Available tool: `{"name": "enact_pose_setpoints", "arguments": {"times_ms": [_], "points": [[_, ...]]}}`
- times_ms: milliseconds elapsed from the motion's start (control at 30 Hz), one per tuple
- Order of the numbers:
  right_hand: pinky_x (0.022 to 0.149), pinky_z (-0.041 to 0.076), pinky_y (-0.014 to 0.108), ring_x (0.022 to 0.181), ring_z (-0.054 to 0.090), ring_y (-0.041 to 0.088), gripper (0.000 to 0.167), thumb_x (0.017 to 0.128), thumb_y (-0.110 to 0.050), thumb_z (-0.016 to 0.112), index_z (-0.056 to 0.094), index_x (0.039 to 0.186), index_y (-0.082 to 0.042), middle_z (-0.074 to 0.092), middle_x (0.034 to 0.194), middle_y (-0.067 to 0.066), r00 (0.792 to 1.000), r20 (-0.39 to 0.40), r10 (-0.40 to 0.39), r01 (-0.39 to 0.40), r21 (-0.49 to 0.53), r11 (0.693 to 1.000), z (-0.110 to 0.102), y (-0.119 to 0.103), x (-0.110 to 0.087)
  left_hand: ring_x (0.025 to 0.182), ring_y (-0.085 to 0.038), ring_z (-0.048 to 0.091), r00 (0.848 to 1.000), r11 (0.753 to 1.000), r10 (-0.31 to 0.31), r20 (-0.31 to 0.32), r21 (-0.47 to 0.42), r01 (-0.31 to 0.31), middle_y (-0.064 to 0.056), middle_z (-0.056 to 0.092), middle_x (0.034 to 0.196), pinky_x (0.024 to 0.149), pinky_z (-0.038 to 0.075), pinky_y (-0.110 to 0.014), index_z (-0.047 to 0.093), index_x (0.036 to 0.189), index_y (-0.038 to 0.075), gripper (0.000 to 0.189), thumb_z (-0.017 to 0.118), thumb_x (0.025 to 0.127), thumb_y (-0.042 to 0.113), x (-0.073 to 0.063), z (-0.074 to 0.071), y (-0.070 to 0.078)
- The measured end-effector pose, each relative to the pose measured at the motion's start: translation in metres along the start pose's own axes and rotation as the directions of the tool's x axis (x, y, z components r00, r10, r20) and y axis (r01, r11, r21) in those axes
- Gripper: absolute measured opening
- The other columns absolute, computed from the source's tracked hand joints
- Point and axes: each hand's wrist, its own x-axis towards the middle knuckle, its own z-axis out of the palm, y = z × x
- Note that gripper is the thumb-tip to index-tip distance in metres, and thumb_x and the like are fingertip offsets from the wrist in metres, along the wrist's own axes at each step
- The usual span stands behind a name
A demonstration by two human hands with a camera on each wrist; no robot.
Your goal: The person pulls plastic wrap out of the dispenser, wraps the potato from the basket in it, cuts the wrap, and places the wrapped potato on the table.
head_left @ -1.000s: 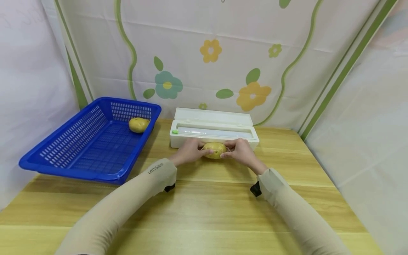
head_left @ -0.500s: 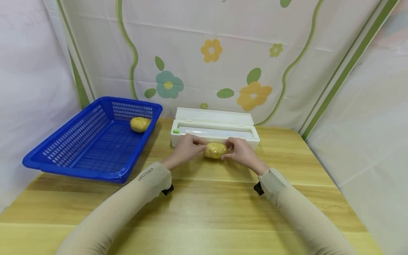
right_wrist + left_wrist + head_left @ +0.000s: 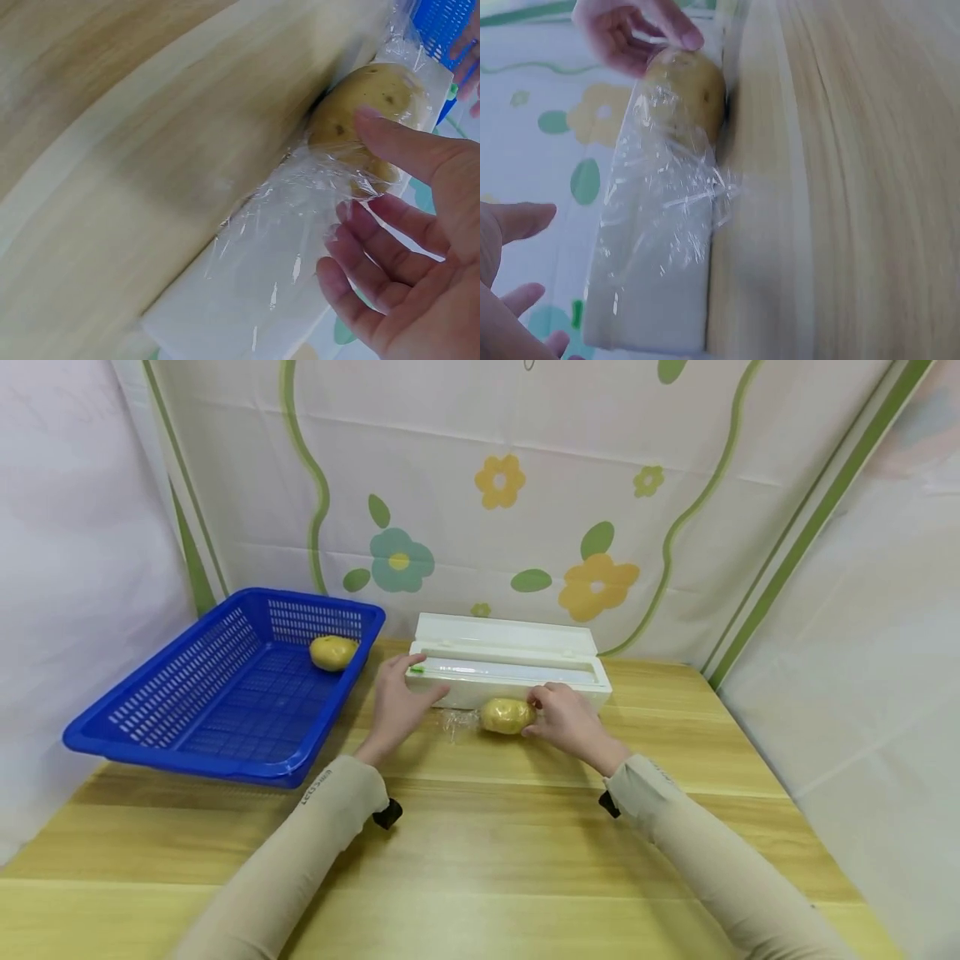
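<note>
A potato (image 3: pixel 507 716) covered in clear plastic wrap (image 3: pixel 675 195) lies against the front of a white cling film box (image 3: pixel 465 692). Loose wrap spreads out from both of its ends, as the wrist views show. My right hand (image 3: pixel 566 718) holds the potato's right end, its thumb on the skin and its index finger at the tip. My left hand (image 3: pixel 400 697) is away from the potato, fingers spread, by the left end of the box. A green slider (image 3: pixel 417 669) on the box is partly behind those fingers.
A blue plastic basket (image 3: pixel 187 766) stands at the left with another potato (image 3: pixel 333 653) in its far right corner. The box's lid (image 3: pixel 502 631) is raised at the back. Behind it hangs a flower-printed cloth (image 3: pixel 465 543). Wooden tabletop (image 3: pixel 480 860) lies in front.
My left hand has let go of the potato's left end and moved left, its fingers spreading. Loose wrap now shows there. The right hand has stayed at the potato's right end.
</note>
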Motion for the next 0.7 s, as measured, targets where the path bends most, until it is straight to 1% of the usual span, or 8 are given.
{"name": "enact_pose_setpoints", "arguments": {"times_ms": [133, 300, 400, 467, 533, 567, 633, 700], "points": [[0.074, 0.051, 0.039, 0.086, 0.059, 0.025, 0.046, 0.069, -0.028, 0.092, 0.069, 0.099, -0.003, 0.064, 0.092, 0.007, 1.000, 0.008, -0.012, 0.012, -0.023, 1.000, -0.006, -0.005, 0.000, 0.137, -0.034, 0.029, 0.998, 0.998, -0.066, 0.011, -0.001, 0.066, -0.018, 0.035, 0.149, 0.110, 0.025, -0.051, 0.056, 0.137, 0.007, 0.067, 0.083, 0.081, 0.033, 0.002, -0.003, -0.006], [0.080, 0.051, 0.041, 0.091, 0.060, 0.029, 0.054, 0.067, -0.032, 0.093, 0.071, 0.105, 0.000, 0.067, 0.097, 0.010, 0.998, 0.042, -0.040, 0.041, -0.014, 0.999, -0.016, -0.010, 0.004, 0.140, -0.033, 0.026, 0.994, 0.995, -0.100, 0.041, -0.026, 0.101, -0.018, 0.033, 0.152, 0.112, 0.022, -0.050, 0.056, 0.139, 0.009, 0.067, 0.081, 0.083, 0.037, 0.008, -0.002, -0.014], [0.084, 0.050, 0.042, 0.095, 0.061, 0.030, 0.049, 0.073, -0.031, 0.089, 0.072, 0.107, 0.000, 0.068, 0.101, 0.012, 0.997, 0.049, -0.064, 0.060, 0.093, 0.994, -0.021, -0.013, 0.011, 0.141, -0.030, 0.026, 0.992, 0.992, -0.106, 0.067, -0.063, 0.110, -0.014, 0.035, 0.152, 0.113, 0.021, -0.047, 0.055, 0.140, 0.009, 0.067, 0.080, 0.084, 0.035, 0.014, -0.001, -0.020], [0.083, 0.051, 0.041, 0.094, 0.062, 0.028, 0.040, 0.080, -0.029, 0.084, 0.072, 0.106, -0.001, 0.069, 0.101, 0.011, 0.998, 0.041, -0.057, 0.046, 0.234, 0.971, -0.023, -0.016, 0.019, 0.142, -0.028, 0.026, 0.990, 0.988, -0.113, 0.087, -0.094, 0.121, -0.010, 0.036, 0.152, 0.113, 0.021, -0.046, 0.054, 0.141, 0.011, 0.066, 0.080, 0.084, 0.034, 0.018, -0.002, -0.023], [0.081, 0.051, 0.041, 0.092, 0.064, 0.026, 0.032, 0.086, -0.029, 0.079, 0.073, 0.105, -0.004, 0.070, 0.098, 0.008, 0.999, 0.029, -0.023, 0.010, 0.389, 0.921, -0.025, -0.021, 0.028, 0.140, -0.027, 0.027, 0.987, 0.983, -0.117, 0.113, -0.126, 0.131, -0.008, 0.037, 0.152, 0.112, 0.025, -0.046, 0.055, 0.141, 0.013, 0.066, 0.081, 0.084, 0.033, 0.022, -0.003, -0.027], [0.080, 0.051, 0.043, 0.090, 0.064, 0.027, 0.029, 0.088, -0.028, 0.077, 0.073, 0.105, -0.004, 0.070, 0.098, 0.008, 1.000, 0.030, 0.000, -0.014, 0.484, 0.875, -0.025, -0.023, 0.033, 0.139, -0.027, 0.028, 0.985, 0.981, -0.120, 0.125, -0.139, 0.137, -0.006, 0.037, 0.151, 0.111, 0.026, -0.046, 0.055, 0.140, 0.014, 0.065, 0.081, 0.084, 0.033, 0.023, -0.003, -0.029], [0.080, 0.052, 0.047, 0.089, 0.064, 0.032, 0.028, 0.091, -0.027, 0.073, 0.074, 0.106, -0.004, 0.071, 0.097, 0.011, 0.998, 0.041, 0.053, -0.067, 0.658, 0.750, -0.026, -0.029, 0.043, 0.138, -0.027, 0.031, 0.980, 0.976, -0.116, 0.159, -0.164, 0.142, -0.005, 0.040, 0.150, 0.109, 0.030, -0.046, 0.057, 0.139, 0.014, 0.064, 0.081, 0.083, 0.033, 0.027, -0.004, -0.033], [0.083, 0.050, 0.053, 0.092, 0.063, 0.040, 0.028, 0.092, -0.027, 0.072, 0.073, 0.107, -0.003, 0.070, 0.100, 0.016, 0.992, 0.071, 0.107, -0.121, 0.793, 0.597, -0.024, -0.035, 0.052, 0.135, -0.027, 0.034, 0.973, 0.971, -0.109, 0.203, -0.188, 0.148, -0.005, 0.043, 0.147, 0.106, 0.034, -0.047, 0.059, 0.137, 0.013, 0.061, 0.081, 0.084, 0.033, 0.030, -0.005, -0.038]]}}
